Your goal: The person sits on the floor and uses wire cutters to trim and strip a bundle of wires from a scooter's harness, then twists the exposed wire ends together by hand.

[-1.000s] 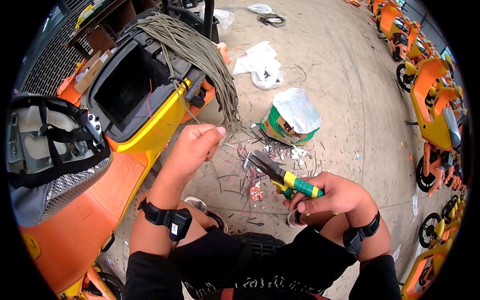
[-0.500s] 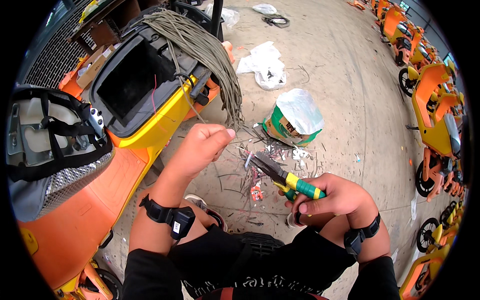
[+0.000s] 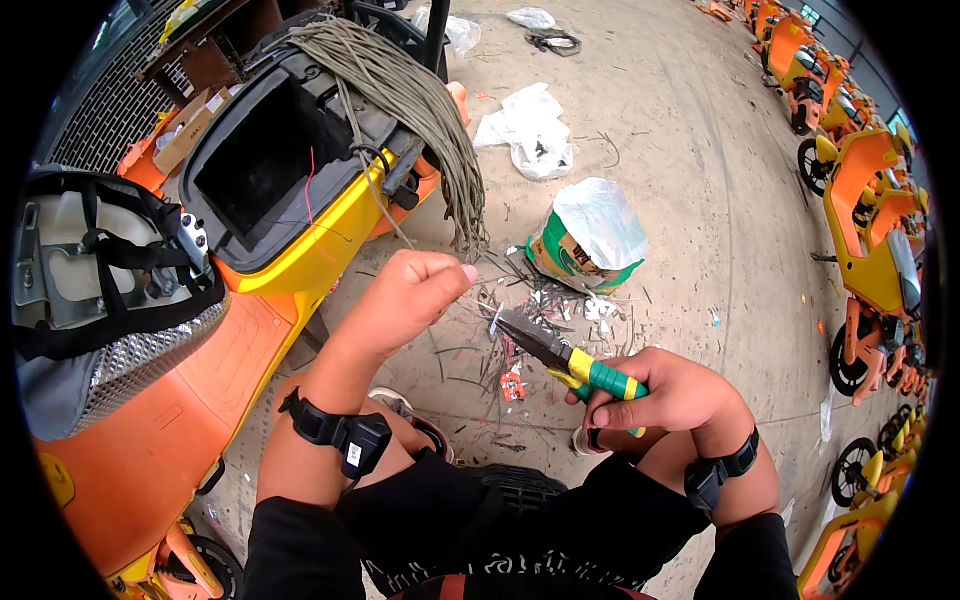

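Observation:
My left hand (image 3: 415, 300) is closed in a pinch on a thin grey cable, which runs down from a long coil of grey cable (image 3: 390, 100) draped over the open dark box of a yellow-and-orange scooter (image 3: 320, 255). My right hand (image 3: 670, 400) grips pliers (image 3: 610, 378) with green-and-yellow handles. Their dark jaws reach toward my left hand, at a short pale wire end (image 3: 495, 315) that sticks out from it; whether they bite on it I cannot tell. Below lie many cut wire scraps and white bits on the concrete floor.
A green sack with a white liner (image 3: 590, 230) stands ahead, with white plastic bags (image 3: 530, 130) beyond it. Rows of orange-and-yellow scooters (image 3: 860, 240) line the right. A black-strapped silver bag (image 3: 130, 360) sits on the left scooter, near a cardboard box (image 3: 195, 130).
My left hand has moved a little to the right, closer to the plier jaws. The pliers have shifted very slightly and stay in my right hand.

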Demonstrator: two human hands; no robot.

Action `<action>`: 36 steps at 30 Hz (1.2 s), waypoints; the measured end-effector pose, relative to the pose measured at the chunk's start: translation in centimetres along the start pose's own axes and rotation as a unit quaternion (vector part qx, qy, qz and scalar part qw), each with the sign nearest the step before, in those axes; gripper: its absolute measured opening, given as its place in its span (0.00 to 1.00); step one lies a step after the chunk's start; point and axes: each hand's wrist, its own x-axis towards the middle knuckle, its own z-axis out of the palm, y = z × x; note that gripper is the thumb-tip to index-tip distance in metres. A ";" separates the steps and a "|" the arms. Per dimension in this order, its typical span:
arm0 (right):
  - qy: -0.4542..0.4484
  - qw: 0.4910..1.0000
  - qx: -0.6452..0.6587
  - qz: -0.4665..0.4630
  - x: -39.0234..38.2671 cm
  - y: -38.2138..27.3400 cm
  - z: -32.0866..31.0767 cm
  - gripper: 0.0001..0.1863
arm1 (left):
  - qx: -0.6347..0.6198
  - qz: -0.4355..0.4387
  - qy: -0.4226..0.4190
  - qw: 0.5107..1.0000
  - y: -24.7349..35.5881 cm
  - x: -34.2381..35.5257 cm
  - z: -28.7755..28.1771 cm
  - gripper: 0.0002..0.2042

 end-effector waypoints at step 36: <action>0.007 0.998 -0.039 0.055 -0.5 -0.2 1.0 0.15 | 0.212 -0.027 -0.015 0.977 2.0 -1.6 -0.7 0.21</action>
